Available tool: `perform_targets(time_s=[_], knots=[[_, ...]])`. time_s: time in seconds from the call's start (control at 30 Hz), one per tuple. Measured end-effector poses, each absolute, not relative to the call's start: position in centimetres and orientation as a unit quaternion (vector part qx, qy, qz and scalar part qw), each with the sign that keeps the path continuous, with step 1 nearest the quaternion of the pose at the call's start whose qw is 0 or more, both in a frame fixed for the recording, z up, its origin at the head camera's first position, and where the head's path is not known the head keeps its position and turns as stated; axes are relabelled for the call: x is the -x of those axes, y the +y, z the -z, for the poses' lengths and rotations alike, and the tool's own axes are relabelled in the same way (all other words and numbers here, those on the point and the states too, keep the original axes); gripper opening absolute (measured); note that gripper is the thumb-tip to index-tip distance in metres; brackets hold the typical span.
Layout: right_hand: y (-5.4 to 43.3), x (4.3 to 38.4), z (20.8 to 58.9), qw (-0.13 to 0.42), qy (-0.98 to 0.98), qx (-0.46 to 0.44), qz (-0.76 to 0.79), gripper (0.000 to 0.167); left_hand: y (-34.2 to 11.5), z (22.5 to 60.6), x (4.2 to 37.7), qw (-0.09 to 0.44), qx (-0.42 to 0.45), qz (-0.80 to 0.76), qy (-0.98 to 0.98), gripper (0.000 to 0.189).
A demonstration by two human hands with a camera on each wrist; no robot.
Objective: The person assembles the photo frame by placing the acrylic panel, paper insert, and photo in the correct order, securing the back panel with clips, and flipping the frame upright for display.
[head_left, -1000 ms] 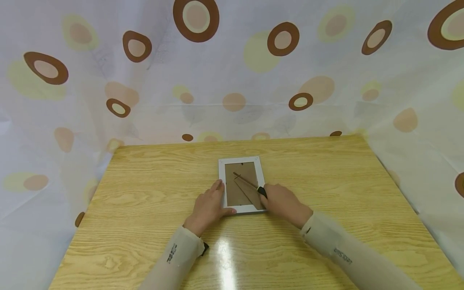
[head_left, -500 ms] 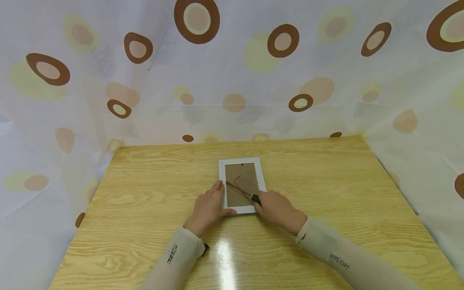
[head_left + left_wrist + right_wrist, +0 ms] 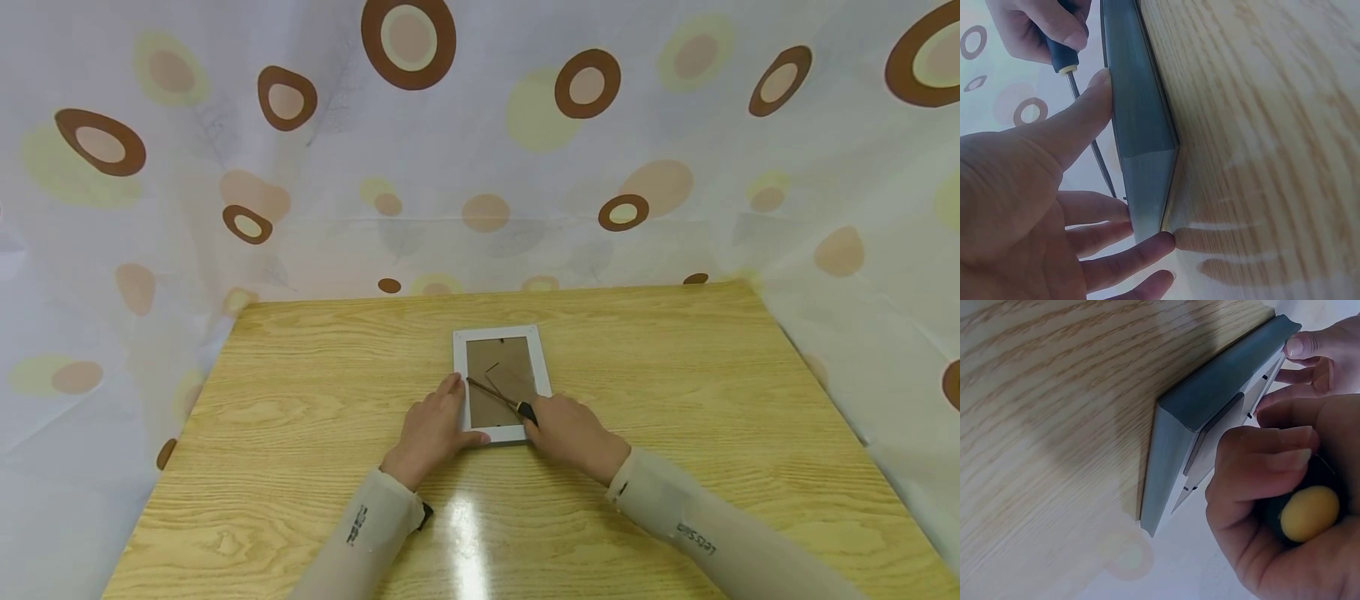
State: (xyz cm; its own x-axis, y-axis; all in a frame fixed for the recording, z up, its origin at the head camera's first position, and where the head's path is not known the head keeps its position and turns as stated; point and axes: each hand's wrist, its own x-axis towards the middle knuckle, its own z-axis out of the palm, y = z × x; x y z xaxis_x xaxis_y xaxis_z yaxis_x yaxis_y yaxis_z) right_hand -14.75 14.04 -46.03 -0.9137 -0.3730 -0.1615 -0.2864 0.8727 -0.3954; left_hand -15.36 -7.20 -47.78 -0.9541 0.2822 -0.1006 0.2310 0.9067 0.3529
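A picture frame (image 3: 510,434) lies face down on the table, its brown backing board (image 3: 486,411) showing inside the pale rim. My left hand (image 3: 429,429) holds the near left corner, thumb on the near edge and fingers along the left side. My right hand (image 3: 572,433) grips a screwdriver by its dark handle (image 3: 1063,55), whose yellow end (image 3: 1310,514) shows in the right wrist view. The shaft slants across the board, and its tip is at the left inner edge, beside a small dark tab (image 3: 1125,198). A stand flap (image 3: 1213,434) sits on the backing.
The wood-grain table (image 3: 315,375) extends around the frame on every side. A pale cloth (image 3: 480,150) with brown, yellow and peach spots hangs behind the table and along both sides.
The right hand has brought the screwdriver down and left, its tip going from the upper middle of the board to the left inner edge. The left hand and frame have stayed put.
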Motion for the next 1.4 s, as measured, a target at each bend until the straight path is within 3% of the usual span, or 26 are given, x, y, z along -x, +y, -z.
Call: perform_targets(time_s=[0.9,1.4], knots=[[13.63,14.01,46.24,0.067,0.976,0.17,0.12,0.021,-7.16,47.66,15.36,0.068,-0.142,-0.163,0.974,0.096],[13.57,13.91,46.07,0.057,0.978,0.175,0.101,0.022,-7.04,47.62,15.31,0.077,-0.133,-0.162,0.975,0.096]])
